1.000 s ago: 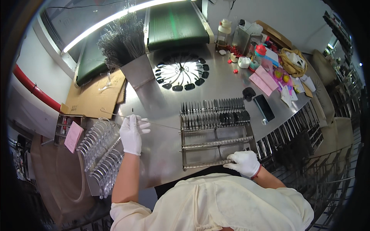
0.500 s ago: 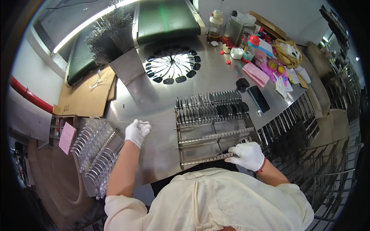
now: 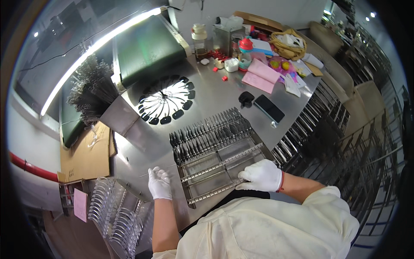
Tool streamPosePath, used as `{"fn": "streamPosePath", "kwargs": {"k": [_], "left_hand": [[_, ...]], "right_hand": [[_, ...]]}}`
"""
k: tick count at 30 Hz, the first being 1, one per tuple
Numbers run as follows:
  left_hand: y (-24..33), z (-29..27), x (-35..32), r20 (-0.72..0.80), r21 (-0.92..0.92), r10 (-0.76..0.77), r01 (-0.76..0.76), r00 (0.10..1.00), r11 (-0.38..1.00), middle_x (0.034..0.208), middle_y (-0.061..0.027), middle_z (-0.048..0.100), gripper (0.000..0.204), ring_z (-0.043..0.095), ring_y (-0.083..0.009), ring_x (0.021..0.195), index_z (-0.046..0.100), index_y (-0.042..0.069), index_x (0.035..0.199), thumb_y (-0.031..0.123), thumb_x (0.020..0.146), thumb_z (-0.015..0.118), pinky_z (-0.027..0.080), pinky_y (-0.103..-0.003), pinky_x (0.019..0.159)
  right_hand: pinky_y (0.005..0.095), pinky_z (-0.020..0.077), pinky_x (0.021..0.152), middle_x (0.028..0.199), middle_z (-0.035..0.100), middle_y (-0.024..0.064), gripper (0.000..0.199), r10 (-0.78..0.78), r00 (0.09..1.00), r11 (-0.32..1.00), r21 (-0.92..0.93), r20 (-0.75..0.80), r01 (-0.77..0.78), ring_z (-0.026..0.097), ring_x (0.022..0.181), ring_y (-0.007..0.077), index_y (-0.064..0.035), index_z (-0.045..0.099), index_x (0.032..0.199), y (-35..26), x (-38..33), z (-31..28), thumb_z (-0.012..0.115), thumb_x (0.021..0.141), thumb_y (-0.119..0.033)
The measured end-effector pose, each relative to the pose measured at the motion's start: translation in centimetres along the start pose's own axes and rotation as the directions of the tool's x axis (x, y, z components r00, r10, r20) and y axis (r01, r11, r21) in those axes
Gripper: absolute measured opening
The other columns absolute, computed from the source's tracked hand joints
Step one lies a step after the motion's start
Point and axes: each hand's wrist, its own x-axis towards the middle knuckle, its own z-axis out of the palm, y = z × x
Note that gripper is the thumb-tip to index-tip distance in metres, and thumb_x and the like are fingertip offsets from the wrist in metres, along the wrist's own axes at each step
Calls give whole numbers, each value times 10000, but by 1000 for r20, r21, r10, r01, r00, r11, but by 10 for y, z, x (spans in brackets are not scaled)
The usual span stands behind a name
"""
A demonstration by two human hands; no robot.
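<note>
My left hand (image 3: 160, 184), in a white glove, is beside the left edge of a metal rack. Its fingers are closed round a thin metal rod (image 3: 143, 175), whose right part reaches the rack. The gloved right hand (image 3: 261, 175) grips the right end of the rack's front notched rail (image 3: 215, 191). Two rows of thin dark flat pieces (image 3: 212, 134) stand on edge in the far half of the rack. Only bare notched rails show in its near half.
Clear curved pieces (image 3: 103, 200) fill another rack at lower left. A ring of dark pieces on stems (image 3: 177, 115) lies beyond my rack. A phone (image 3: 269, 108) and pink paper (image 3: 261, 77) lie to the right. Wire stems (image 3: 92, 93) stand in a metal holder (image 3: 120, 116).
The view has turned, so the table appears rotated. My left hand has come nearer the rack's left edge along with the rod. The right hand keeps its grip on the rail.
</note>
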Motion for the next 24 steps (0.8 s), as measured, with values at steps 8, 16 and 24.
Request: {"fn": "streamPosePath", "kwargs": {"k": [8, 16, 24], "left_hand": [[-3, -10, 17, 77, 62, -62, 58, 995, 996, 867, -45, 627, 262, 617, -147, 729, 610, 42, 1046, 284, 1094, 522, 526, -273, 626], [-7, 10, 11, -51, 32, 140, -139, 989, 990, 701, 22, 458, 205, 399, -74, 542, 575, 92, 979, 275, 1048, 635, 348, -232, 414], [14, 16, 28, 125, 773, 318, -293, 940, 563, 775, 2, 643, 331, 576, -65, 660, 715, 38, 985, 307, 1082, 550, 471, -245, 601]], "right_hand": [[409, 553, 615, 747, 667, 76, 340, 48, 996, 998, 26, 73, -50, 702, 702, 283, -119, 705, 895, -1, 5, -5, 690, 905, -459], [395, 543, 592, 722, 659, 66, 390, 63, 997, 996, 52, 54, -66, 689, 677, 277, -127, 717, 902, 3, 9, 14, 694, 895, -516], [448, 564, 657, 785, 690, 107, 465, 5, 999, 993, 121, 37, -10, 707, 726, 328, -94, 695, 826, 14, 49, 88, 664, 905, -552]]}}
